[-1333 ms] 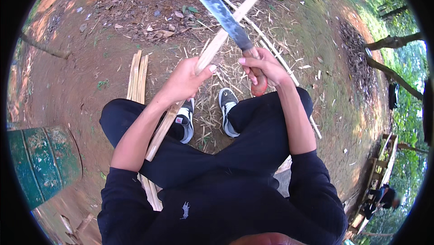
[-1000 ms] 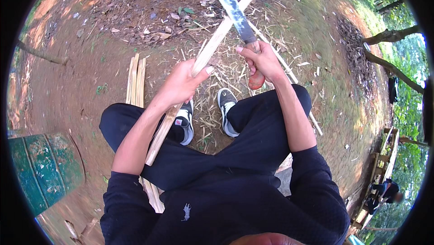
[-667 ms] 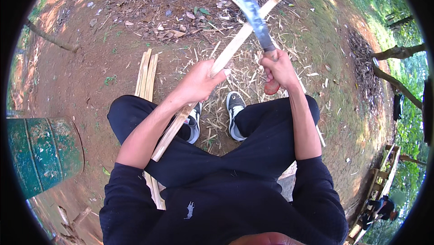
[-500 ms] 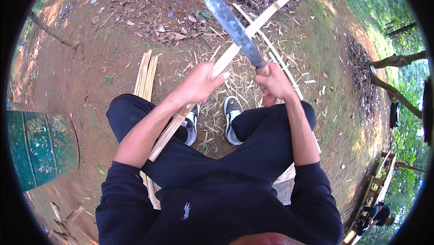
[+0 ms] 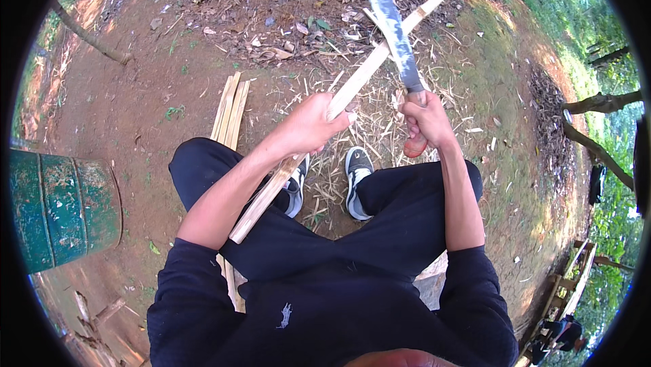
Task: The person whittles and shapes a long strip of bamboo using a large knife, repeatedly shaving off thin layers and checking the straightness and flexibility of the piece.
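A long pale wooden strip [image 5: 369,69] slants from over my left thigh up to the far right, and my left hand [image 5: 310,123] is closed round its middle. My right hand [image 5: 428,120] grips the handle of a machete [image 5: 393,25], whose reddish handle end shows below the fist. The grey, worn blade points away from me and crosses the strip beyond my left hand. Whether its edge bites into the wood I cannot tell.
Several cut strips [image 5: 232,111] lie by my left leg. Pale shavings [image 5: 329,187] litter the ground around my shoes [image 5: 357,164]. A green metal drum [image 5: 64,208] is at the left. Branches [image 5: 603,103] and a person [image 5: 561,336] near a wooden structure [image 5: 573,286] are at the right.
The machete has moved right and farther along the strip, its blade now more upright. My left hand keeps its hold on the strip. The whole view has shifted slightly.
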Demonstrator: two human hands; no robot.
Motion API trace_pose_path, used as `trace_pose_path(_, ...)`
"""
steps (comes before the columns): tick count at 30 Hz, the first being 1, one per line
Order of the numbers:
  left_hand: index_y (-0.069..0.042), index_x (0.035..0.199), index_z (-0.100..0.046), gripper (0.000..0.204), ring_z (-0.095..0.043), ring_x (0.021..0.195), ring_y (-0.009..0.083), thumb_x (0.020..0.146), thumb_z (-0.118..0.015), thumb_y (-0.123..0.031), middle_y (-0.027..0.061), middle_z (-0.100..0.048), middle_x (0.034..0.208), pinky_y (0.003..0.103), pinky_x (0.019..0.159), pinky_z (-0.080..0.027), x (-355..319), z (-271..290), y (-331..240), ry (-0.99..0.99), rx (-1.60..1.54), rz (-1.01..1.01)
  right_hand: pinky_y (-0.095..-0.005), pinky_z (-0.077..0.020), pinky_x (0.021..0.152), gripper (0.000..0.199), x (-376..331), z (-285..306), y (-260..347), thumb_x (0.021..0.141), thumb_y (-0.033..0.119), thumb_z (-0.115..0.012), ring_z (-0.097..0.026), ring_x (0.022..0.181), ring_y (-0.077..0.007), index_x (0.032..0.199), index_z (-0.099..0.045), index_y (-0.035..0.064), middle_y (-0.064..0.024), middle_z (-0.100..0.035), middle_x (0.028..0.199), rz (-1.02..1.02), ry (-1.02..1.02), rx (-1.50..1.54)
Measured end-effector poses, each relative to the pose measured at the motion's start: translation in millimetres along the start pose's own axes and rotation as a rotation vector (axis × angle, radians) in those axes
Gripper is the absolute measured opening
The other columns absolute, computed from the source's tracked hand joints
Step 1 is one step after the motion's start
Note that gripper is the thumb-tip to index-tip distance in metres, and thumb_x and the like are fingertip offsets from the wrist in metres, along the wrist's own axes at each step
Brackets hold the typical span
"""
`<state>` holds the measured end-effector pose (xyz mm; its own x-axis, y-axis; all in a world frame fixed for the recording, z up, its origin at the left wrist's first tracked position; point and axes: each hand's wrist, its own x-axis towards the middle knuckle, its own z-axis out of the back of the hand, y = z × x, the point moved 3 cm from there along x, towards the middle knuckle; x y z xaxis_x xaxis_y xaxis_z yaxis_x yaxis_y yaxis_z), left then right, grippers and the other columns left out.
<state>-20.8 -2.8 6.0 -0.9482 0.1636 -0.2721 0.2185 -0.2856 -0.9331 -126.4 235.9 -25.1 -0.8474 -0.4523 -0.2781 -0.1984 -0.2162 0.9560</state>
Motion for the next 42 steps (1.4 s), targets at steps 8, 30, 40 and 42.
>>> trace_pose_path(8, -0.001, 0.112, -0.058, 0.023, -0.048, 0.050, 0.0048, 0.097, -0.060, -0.019, -0.0031, -0.053, 0.068, 0.025, 0.042, -0.038, 7.6, 1.1, 11.3, -0.078, 0.015, -0.158, -0.0248, -0.0399, 0.041, 0.020, -5.2, -4.4, 13.6, 0.086, 0.007, -0.072, -0.046, 0.043, -0.0069, 0.080, -0.054, 0.0056, 0.0015, -0.051, 0.056, 0.123, -0.149, 0.065)
trace_pose_path(30, -0.007, 0.123, -0.061, 0.026, -0.055, 0.075, 0.0123, 0.102, -0.047, -0.007, 0.0078, -0.066, 0.096, 0.033, 0.072, -0.048, -14.3, -9.7, -23.9, -0.075, 0.069, -0.259, -0.0225, -0.0389, 0.041, 0.024, -16.7, -17.3, 16.9, 0.094, 0.020, -0.071, -0.048, 0.043, -0.0063, 0.083, -0.054, 0.0062, 0.0012, -0.053, 0.056, 0.368, -0.288, 0.065)
trace_pose_path(40, -0.002, 0.108, -0.063, 0.031, -0.057, 0.070, 0.0162, 0.106, -0.047, -0.029, 0.0085, -0.064, 0.086, 0.033, 0.068, -0.047, -31.5, -3.9, -43.1, -0.094, 0.084, -0.434, -0.0236, -0.0407, 0.042, 0.024, -15.5, -17.1, 17.4, 0.095, 0.020, -0.070, -0.048, 0.043, -0.0075, 0.084, -0.054, 0.0051, -0.0001, -0.052, 0.056, 0.355, -0.291, 0.150)
trace_pose_path(42, -0.003, 0.105, -0.062, 0.029, -0.057, 0.070, 0.0168, 0.106, -0.046, -0.028, 0.0083, -0.061, 0.082, 0.034, 0.067, -0.046, -32.4, -3.8, -44.1, -0.113, 0.135, -0.492, -0.0234, -0.0413, 0.042, 0.024, -15.1, -15.8, 15.7, 0.094, 0.020, -0.071, -0.049, 0.043, -0.0069, 0.085, -0.055, 0.0052, 0.0004, -0.053, 0.056, 0.363, -0.292, 0.181)
